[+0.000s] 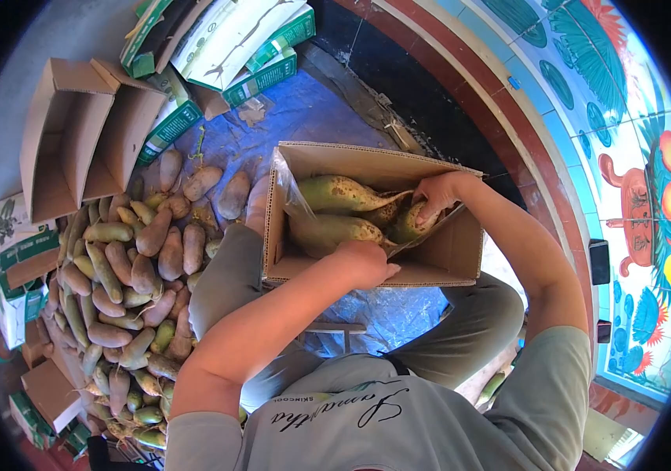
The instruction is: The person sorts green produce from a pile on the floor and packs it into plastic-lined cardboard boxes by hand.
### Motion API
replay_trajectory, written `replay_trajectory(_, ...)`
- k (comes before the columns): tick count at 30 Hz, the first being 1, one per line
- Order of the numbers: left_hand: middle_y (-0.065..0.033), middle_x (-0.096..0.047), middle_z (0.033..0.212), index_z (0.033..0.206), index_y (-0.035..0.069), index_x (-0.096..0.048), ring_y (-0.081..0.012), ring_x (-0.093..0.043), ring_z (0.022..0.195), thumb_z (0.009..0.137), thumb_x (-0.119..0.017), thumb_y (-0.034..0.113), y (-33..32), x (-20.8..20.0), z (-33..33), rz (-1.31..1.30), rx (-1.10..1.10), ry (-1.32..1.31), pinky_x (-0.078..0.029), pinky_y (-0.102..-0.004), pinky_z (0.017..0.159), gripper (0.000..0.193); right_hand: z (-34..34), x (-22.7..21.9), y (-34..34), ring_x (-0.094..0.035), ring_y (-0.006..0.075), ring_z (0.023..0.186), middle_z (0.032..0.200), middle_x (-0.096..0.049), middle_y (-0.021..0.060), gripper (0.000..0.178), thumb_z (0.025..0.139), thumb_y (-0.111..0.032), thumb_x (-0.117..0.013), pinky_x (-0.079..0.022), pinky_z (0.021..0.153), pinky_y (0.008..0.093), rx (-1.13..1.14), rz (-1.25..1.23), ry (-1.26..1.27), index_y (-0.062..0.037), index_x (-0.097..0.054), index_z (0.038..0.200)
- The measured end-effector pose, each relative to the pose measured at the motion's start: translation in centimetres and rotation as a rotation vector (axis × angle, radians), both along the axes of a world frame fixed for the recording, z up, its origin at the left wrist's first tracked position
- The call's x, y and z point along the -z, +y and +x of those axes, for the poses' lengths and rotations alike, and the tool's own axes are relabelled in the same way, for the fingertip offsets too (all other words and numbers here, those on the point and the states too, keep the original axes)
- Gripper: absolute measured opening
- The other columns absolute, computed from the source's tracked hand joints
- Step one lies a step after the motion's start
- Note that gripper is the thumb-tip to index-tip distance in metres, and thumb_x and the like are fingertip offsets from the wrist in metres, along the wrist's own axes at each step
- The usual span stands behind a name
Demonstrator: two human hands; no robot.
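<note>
A cardboard box [379, 161] rests across my lap, lined with a clear plastic bag [295, 198]. Inside lie several big green radishes [337, 193] with brownish, soil-marked ends. My left hand [363, 264] is closed at the near side of the box, its fingers curled on the bag's edge. From the right, my right hand [439, 193] reaches into the box, fingers wrapped around the end of a radish [408, 226]. A fold of the bag stretches between my two hands. The underside of that radish is hidden.
A large heap of radishes [143, 275] covers the floor at my left. Open cardboard boxes [76, 133] stand beyond it, near green-and-white cartons [261, 82]. A blue sheet [304, 106] lies on the floor. A painted tile wall [626, 157] rises at the right.
</note>
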State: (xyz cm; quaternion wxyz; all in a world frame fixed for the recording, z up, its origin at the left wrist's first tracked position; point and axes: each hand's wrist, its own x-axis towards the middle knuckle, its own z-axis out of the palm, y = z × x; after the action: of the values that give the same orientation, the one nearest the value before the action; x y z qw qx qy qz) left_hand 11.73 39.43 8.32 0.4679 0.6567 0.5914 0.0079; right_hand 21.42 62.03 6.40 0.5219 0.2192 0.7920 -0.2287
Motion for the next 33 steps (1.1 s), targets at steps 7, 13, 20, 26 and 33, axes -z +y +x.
replay_trajectory(7,-0.0166,-0.062,0.1,0.096,0.001,-0.064,-0.0313,-0.058,0.096,0.089,-0.038,0.043,-0.3,0.0,0.3,-0.005,0.03,0.039,-0.046,-0.0411,0.082,0.05,-1.6,-5.0,-2.3,-0.06,0.0278,0.092,0.099,-0.063,0.0146,0.057,0.069,-0.036,-0.07,-0.046,0.078,0.0367,-0.051,0.063,-0.061,-0.0042,-0.056,0.115)
replay_trajectory(13,-0.0162,-0.062,0.099,0.094,0.002,-0.065,-0.0314,-0.059,0.095,0.089,-0.039,0.043,-0.4,0.1,0.4,-0.029,0.067,0.032,-0.046,-0.0412,0.081,0.049,-1.7,-10.3,-3.5,-0.059,0.0339,0.092,0.093,-0.063,0.0176,0.047,0.068,-0.031,-0.069,-0.046,0.079,0.0389,-0.303,0.242,0.149,-0.0029,-0.059,0.105)
replay_trajectory(20,-0.0187,-0.061,0.096,0.088,0.0,-0.065,-0.0332,-0.059,0.089,0.089,-0.038,0.042,-0.6,0.6,0.5,0.041,0.058,0.024,-0.046,-0.0418,0.08,0.051,-1.0,-8.8,-3.3,-0.059,0.0306,0.094,0.097,-0.063,0.0162,0.046,0.071,-0.028,-0.067,-0.046,0.08,0.0378,-0.074,-0.143,0.367,-0.0033,-0.058,0.109)
replay_trajectory(26,-0.0209,-0.061,0.091,0.083,-0.002,-0.066,-0.0353,-0.059,0.085,0.089,-0.038,0.042,-0.9,0.8,0.4,0.056,0.04,-0.029,-0.046,-0.0424,0.078,0.052,1.7,-2.2,-7.1,-0.057,0.0261,0.096,0.095,-0.058,0.0108,0.035,0.07,-0.023,-0.068,-0.048,0.079,0.0363,-0.612,0.511,0.428,-0.0076,-0.059,0.099)
replay_trajectory(33,-0.0209,-0.061,0.092,0.082,-0.003,-0.065,-0.0351,-0.059,0.088,0.09,-0.038,0.04,-0.8,0.7,0.7,0.092,0.019,-0.021,-0.046,-0.0424,0.08,0.051,1.2,2.8,-9.2,-0.06,0.0276,0.091,0.095,-0.059,0.0146,0.029,0.067,-0.019,-0.068,-0.05,0.074,0.0353,-0.459,0.356,0.397,-0.0056,-0.063,0.092)
